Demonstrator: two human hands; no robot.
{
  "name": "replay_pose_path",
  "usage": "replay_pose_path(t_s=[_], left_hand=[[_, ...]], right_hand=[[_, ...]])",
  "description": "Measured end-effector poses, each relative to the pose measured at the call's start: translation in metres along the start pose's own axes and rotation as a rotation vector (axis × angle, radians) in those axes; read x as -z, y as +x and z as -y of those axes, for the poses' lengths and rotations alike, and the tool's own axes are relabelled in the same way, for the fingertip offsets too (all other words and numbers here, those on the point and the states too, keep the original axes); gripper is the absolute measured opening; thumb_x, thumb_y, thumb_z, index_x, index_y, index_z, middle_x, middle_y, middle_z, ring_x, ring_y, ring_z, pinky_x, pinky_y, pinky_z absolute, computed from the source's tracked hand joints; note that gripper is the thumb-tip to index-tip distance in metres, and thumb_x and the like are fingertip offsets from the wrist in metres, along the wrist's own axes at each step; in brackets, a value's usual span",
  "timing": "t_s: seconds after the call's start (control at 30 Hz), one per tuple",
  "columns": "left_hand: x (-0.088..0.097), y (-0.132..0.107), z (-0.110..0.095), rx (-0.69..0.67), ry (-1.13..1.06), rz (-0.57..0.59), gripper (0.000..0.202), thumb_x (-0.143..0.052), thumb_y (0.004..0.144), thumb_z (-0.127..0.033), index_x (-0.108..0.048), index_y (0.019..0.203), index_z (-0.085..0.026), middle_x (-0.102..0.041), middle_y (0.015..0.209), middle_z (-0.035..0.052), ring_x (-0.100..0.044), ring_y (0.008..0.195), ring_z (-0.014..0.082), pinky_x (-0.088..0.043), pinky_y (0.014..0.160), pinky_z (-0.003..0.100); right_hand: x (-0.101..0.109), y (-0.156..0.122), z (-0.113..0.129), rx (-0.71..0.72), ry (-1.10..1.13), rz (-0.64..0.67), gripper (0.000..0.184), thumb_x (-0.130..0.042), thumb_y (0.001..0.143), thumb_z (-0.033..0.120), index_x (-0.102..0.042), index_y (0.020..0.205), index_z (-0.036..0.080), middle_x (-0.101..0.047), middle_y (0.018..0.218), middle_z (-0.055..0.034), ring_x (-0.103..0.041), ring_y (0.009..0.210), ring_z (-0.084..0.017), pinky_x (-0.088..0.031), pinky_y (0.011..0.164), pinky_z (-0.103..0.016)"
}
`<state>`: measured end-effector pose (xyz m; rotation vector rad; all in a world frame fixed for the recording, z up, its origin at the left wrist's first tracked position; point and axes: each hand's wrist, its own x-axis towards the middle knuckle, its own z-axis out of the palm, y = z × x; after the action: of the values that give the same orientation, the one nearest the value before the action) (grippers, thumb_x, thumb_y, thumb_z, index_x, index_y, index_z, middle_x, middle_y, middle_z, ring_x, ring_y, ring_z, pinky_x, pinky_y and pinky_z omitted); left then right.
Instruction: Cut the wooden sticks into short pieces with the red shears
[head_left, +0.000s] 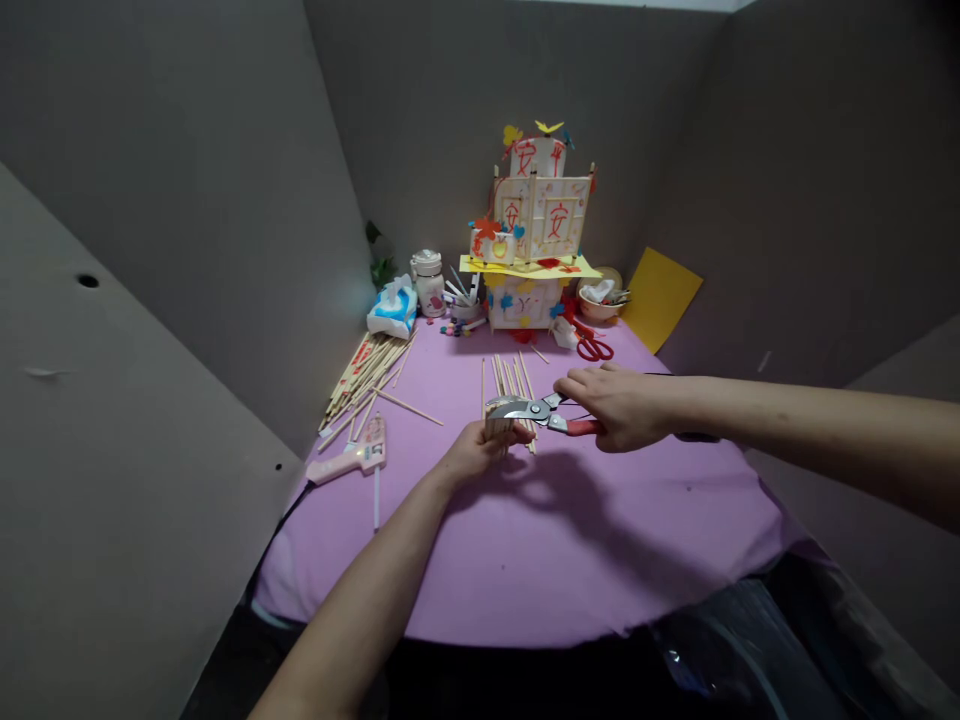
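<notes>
My right hand point(611, 405) is closed round the red handles of a pair of pruning shears point(536, 411), whose metal blades point left over my left hand. Pinched in my left hand point(480, 450) is a small bundle of short wooden sticks point(498, 426), with the blades just above or across their tops; I cannot tell whether they touch. Several longer wooden sticks point(514, 376) lie side by side on the purple cloth just behind the hands, partly hidden by the blades.
A pink glue gun point(367, 452) and a pile of sticks point(371, 375) lie left. At the back stand a wipes pack point(394, 306), a white jar point(429, 285), a decorated paper-and-stick tower point(536, 220), red scissors point(595, 348), a bowl point(600, 306) and yellow card point(664, 298). Grey walls enclose the table.
</notes>
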<state>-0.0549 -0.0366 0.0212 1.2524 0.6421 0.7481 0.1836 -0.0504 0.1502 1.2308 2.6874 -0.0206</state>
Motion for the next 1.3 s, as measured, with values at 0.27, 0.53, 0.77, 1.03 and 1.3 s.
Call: replay_pose_path(t_s=[0.27, 0.53, 0.77, 1.03, 1.3], left_hand=[[-0.003, 0.001, 0.001, -0.017, -0.005, -0.016, 0.037, -0.074, 0.074, -0.045, -0.072, 0.094, -0.014, -0.069, 0.104, 0.0141, -0.063, 0.099, 0.0271, -0.052, 0.081, 0.036], [-0.007, 0.004, 0.002, -0.043, -0.061, -0.066, 0.038, -0.076, 0.072, -0.046, -0.07, 0.088, -0.012, -0.07, 0.098, 0.0146, -0.066, 0.097, 0.0265, -0.051, 0.089, 0.042], [-0.004, 0.005, 0.009, -0.067, -0.152, -0.103, 0.038, -0.077, 0.073, -0.038, -0.066, 0.098, -0.011, -0.07, 0.103, 0.0159, -0.066, 0.103, 0.0284, -0.054, 0.085, 0.044], [-0.002, 0.006, 0.012, -0.076, -0.184, -0.137, 0.039, -0.073, 0.078, -0.032, -0.065, 0.11, -0.013, -0.067, 0.116, 0.0184, -0.064, 0.11, 0.0296, -0.056, 0.079, 0.04], [0.005, 0.01, 0.017, -0.113, -0.19, -0.192, 0.038, -0.073, 0.076, -0.032, -0.065, 0.106, -0.011, -0.07, 0.111, 0.0175, -0.069, 0.096, 0.0253, -0.054, 0.082, 0.039]], right_hand=[[0.005, -0.003, 0.004, -0.072, -0.026, 0.065, 0.035, -0.06, 0.068, 0.017, -0.05, 0.101, 0.022, -0.06, 0.086, -0.0087, -0.055, 0.069, -0.022, -0.038, 0.06, -0.035], [-0.011, -0.012, 0.017, -0.226, 0.245, -0.028, 0.022, -0.054, 0.073, 0.015, -0.043, 0.089, 0.023, -0.058, 0.075, -0.0027, -0.054, 0.064, -0.018, -0.031, 0.053, -0.028], [-0.057, -0.053, 0.02, -0.476, 0.666, -0.261, 0.023, -0.054, 0.07, 0.024, -0.043, 0.09, 0.021, -0.055, 0.083, -0.0003, -0.052, 0.071, -0.017, -0.04, 0.06, -0.028], [-0.114, -0.09, 0.017, -0.572, 0.813, -0.346, 0.031, -0.054, 0.072, 0.033, -0.051, 0.1, 0.021, -0.057, 0.088, -0.0028, -0.055, 0.076, -0.02, -0.045, 0.064, -0.031], [-0.143, -0.073, -0.024, -0.846, 0.723, -0.369, 0.033, -0.059, 0.069, 0.035, -0.052, 0.095, 0.016, -0.06, 0.082, -0.0062, -0.057, 0.07, -0.021, -0.041, 0.057, -0.031]])
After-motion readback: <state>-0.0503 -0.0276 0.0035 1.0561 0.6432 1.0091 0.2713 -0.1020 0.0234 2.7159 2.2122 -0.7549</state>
